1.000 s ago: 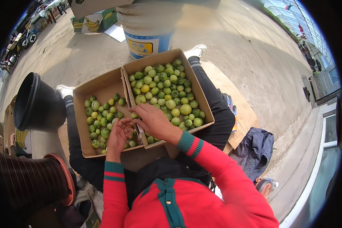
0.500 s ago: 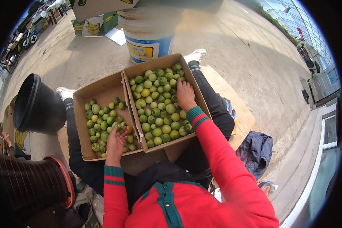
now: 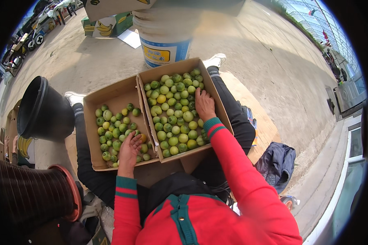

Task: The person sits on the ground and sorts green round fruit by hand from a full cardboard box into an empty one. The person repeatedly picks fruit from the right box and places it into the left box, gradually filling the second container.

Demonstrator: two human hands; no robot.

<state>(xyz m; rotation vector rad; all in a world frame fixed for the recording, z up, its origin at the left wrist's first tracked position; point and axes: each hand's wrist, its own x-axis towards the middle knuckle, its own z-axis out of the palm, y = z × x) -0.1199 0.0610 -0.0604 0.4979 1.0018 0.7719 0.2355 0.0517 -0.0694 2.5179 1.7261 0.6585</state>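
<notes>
- At the near edge, my red sleeves (image 3: pixel 126 214) with green-striped cuffs reach forward over my lap.
- Over the near right part of the left box (image 3: pixel 119 94), my left hand (image 3: pixel 129 151) hangs loose, its fingers apart and half curled, released; an orange fruit (image 3: pixel 143 138) sits just beside them.
- In that left box, small round green fruits (image 3: pixel 107 115), like unripe tomatoes, gather toward the near side, some deep green with darker tops, others paler; the brown cardboard floor shows at the far end.
- In the right box (image 3: pixel 188 154), set against the left one, more green fruits (image 3: pixel 188 116) spread almost wall to wall, smooth, slightly shiny, pale to dark green and of mixed sizes.
- By the right wall of that box, my right hand (image 3: pixel 205 105) points down with bent fingers at the fruits; I cannot tell whether they grasp one.
- Farther up the right box, left of its middle, a yellow fruit (image 3: pixel 161 99) stands out among the green.
- Beyond the boxes, a white tub (image 3: pixel 163 34) with a blue and yellow label stands on the concrete.
- Farthest, to the left, lies a green-and-white banana carton (image 3: pixel 106 26).
</notes>
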